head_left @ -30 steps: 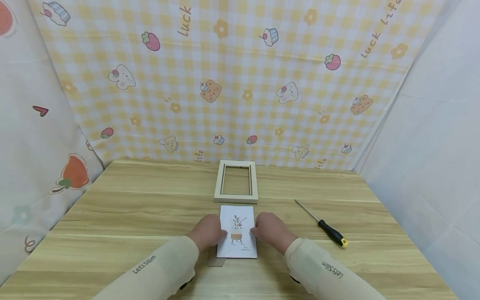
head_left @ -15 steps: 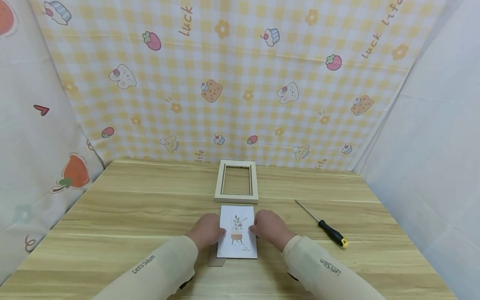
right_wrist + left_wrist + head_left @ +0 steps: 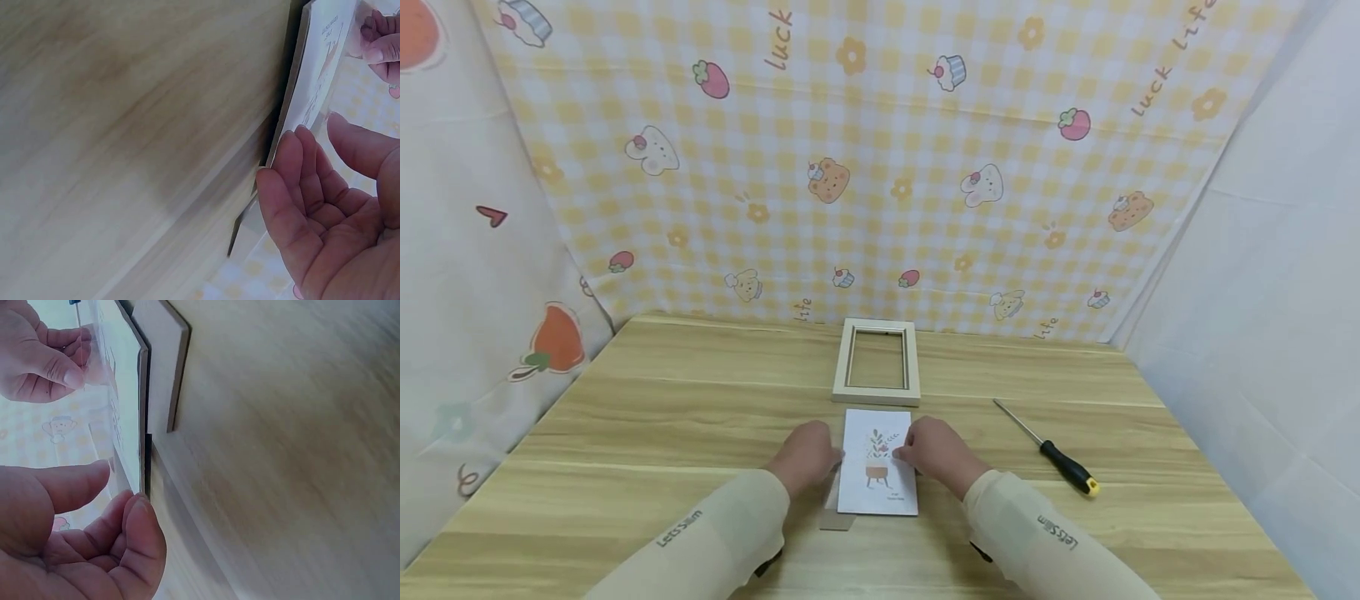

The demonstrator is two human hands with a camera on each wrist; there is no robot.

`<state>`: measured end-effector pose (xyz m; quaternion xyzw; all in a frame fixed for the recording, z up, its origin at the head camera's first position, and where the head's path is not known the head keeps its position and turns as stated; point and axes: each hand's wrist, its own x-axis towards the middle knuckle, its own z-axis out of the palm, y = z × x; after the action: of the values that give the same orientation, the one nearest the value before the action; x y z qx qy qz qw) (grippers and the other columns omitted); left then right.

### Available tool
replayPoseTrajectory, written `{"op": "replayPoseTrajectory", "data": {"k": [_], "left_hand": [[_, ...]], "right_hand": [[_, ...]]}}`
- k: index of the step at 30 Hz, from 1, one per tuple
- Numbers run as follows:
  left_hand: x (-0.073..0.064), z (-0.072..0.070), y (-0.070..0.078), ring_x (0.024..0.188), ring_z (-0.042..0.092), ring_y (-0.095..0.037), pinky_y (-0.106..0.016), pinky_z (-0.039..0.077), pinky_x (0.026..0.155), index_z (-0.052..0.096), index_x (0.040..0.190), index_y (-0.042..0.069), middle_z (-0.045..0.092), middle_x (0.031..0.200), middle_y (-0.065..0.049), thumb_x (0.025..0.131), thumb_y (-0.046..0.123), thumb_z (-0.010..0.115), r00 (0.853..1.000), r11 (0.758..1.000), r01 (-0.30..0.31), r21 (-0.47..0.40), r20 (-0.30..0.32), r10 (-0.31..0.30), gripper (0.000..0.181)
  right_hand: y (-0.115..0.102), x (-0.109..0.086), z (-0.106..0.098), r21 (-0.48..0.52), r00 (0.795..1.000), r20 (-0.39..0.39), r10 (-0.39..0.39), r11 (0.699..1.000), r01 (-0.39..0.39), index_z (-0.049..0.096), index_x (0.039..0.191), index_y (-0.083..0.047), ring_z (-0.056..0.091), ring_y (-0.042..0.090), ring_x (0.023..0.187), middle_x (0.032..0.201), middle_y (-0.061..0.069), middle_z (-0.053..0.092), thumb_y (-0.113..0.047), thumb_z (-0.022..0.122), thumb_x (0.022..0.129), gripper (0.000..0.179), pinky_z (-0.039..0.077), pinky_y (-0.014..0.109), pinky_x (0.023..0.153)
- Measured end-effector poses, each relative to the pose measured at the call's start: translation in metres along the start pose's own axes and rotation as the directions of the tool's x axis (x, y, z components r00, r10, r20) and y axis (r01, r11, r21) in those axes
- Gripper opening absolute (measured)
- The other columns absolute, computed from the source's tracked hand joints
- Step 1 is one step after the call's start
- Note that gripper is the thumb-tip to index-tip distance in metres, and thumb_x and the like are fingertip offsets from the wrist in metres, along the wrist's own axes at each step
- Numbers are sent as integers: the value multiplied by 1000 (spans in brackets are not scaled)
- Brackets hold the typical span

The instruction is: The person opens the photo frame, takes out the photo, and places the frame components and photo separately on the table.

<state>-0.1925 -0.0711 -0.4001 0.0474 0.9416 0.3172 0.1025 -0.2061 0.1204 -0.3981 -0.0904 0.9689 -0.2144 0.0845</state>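
Observation:
A white picture print [image 3: 877,462] with a plant in a legged pot lies on a thin board in front of me. My left hand [image 3: 805,458] is at its left side. In the left wrist view its curled fingers [image 3: 145,531] meet the board's edge, the thumb apart over the face. My right hand [image 3: 938,450] holds the right side, fingers [image 3: 275,187] at the edge and thumb over the print. A see-through strip [image 3: 97,370] shows near the right fingertips in the left wrist view. Beneath the print a flat grey-brown piece [image 3: 837,522] sticks out at lower left.
A cream picture frame [image 3: 842,367] with an open middle lies just behind the print. To the right is a screwdriver [image 3: 1063,467] with a black and yellow handle. The wooden table [image 3: 700,400] ends at a checked cloth [image 3: 880,225] behind and pale cloths at both sides.
The left hand has shifted slightly outward, its thumb moving off the print to the edge. The right hand has crept a little up along its side. Frame and screwdriver stay put.

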Motion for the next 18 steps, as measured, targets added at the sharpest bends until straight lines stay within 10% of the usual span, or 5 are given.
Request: {"op": "replayPoseTrajectory", "data": {"k": [18], "left_hand": [[-3,-12,-21,54,39,-16,-27,35,51,41,60,9,39,60,-2,88,7,60,998,1000,-14,-9,-65,13,33]], "right_hand": [[-17,14,11,-13,1000,13,-1,1000,1,65,69,-5,45,12,57,61,-1,54,-21,74,84,24,38,25,53]]}}
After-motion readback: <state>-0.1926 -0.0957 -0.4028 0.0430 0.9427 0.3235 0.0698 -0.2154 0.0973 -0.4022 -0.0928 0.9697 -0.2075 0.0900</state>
